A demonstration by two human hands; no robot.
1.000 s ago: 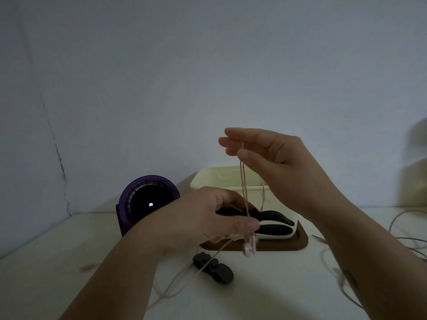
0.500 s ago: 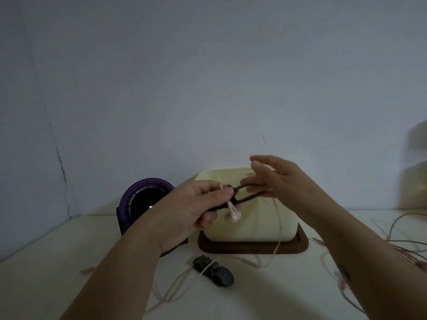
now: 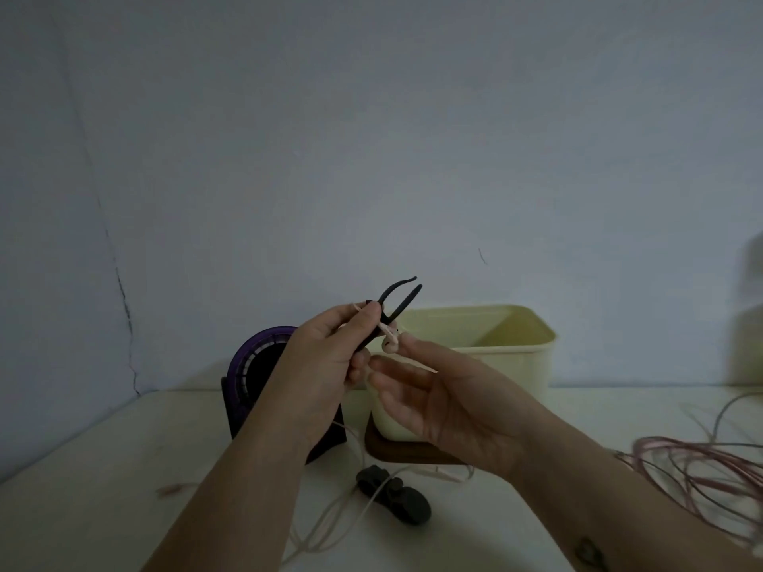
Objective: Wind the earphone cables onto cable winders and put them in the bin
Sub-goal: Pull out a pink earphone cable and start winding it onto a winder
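Note:
My left hand (image 3: 330,357) grips a black cable winder (image 3: 394,305), whose two thin prongs point up and to the right. A pale pink earbud (image 3: 389,342) hangs just below the winder, between my hands. My right hand (image 3: 429,398) is held palm up beside it, and its fingers pinch the pale pink earphone cable (image 3: 417,363). The cable runs down to the table (image 3: 103,489) and loops there. The cream bin (image 3: 508,357) stands behind my hands on a dark brown tray (image 3: 396,450).
A purple round device (image 3: 256,365) stands left of the bin. A dark grey winder (image 3: 396,499) lies on the table in front of the tray. Tangled pink and grey cables (image 3: 702,468) lie at the right. A wall rises close behind.
Both hands have dropped and come closer to me. The black winder now stands with its prongs up in my left hand. My right hand has turned palm up under the earbud.

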